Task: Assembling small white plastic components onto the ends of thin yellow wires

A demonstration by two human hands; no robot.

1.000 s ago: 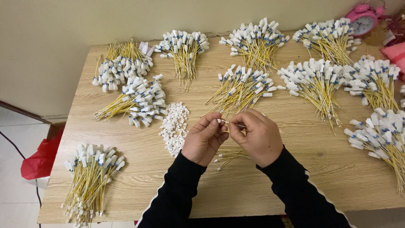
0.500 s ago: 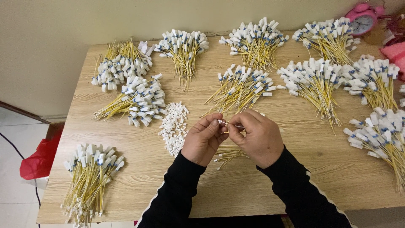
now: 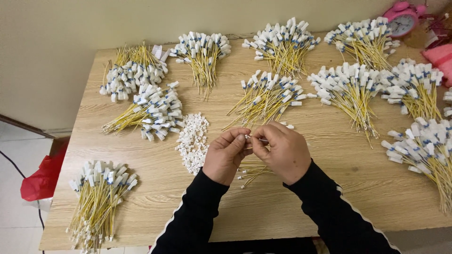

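A thin yellow wire (image 3: 255,139) with a small white end piece sits pinched between both hands, held just above the counter (image 3: 329,188) near its front middle. Compared with the views from a moment earlier, almost nothing has shifted: the hands stay in the same spot, with only the fingertips nudging slightly closer around the wire's tip, which suggests fine fitting work at the wire's end is under way and not finished. The left hand (image 3: 226,157) is curled, thumb and forefinger closed on the white tip; the right hand (image 3: 285,150) mirrors it, its grip clamped on the wire just beside, knuckles up and wrists angled inward, both in black sleeves. Directly beneath the hands lies a small loose bunch of yellow wires (image 3: 252,170). Just left of the left hand is a pile of small white connectors (image 3: 192,141). Beyond the hands, bundles of finished wires (image 3: 266,96) with white and blue caps fan across the counter, and a pink alarm clock (image 3: 401,19) stands at the far right corner.
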